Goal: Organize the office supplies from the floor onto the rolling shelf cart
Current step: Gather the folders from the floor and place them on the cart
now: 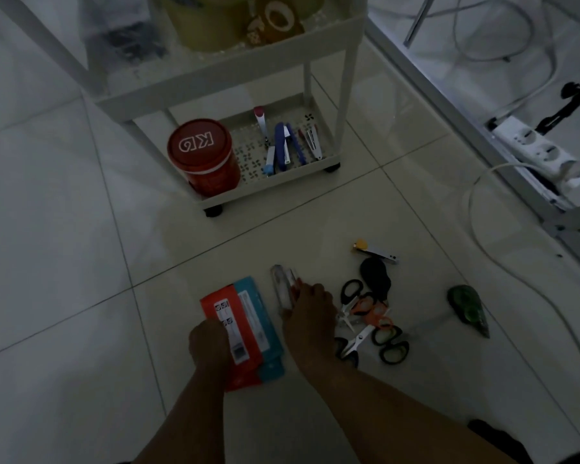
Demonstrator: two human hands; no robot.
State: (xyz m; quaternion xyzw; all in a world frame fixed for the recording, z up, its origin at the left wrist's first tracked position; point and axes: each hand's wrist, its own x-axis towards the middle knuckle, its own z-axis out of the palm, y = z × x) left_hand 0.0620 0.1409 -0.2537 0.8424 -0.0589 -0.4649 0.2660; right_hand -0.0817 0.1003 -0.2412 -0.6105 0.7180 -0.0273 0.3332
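My left hand (pixel 210 343) grips the near-left edge of a stack of flat packets on the floor, an orange-red one (pixel 228 333) on top of a teal one (pixel 262 316). My right hand (pixel 310 313) closes on a clear and red stapler (pixel 283 289) lying just right of the packets. Several scissors (pixel 369 326) with black and orange handles lie in a heap further right. A yellow-ended stapler (pixel 375 251) and a dark oval object (pixel 375 277) lie behind the scissors. The white rolling cart (pixel 268 185) stands ahead.
The cart's bottom tray holds a red tub (pixel 203 155) and several staplers and cutters (pixel 285 145); the tier above holds tape rolls (pixel 278 18). A green tape dispenser (pixel 467 309) lies at the right. A power strip (pixel 543 155) and white cable (pixel 476 229) run along the right.
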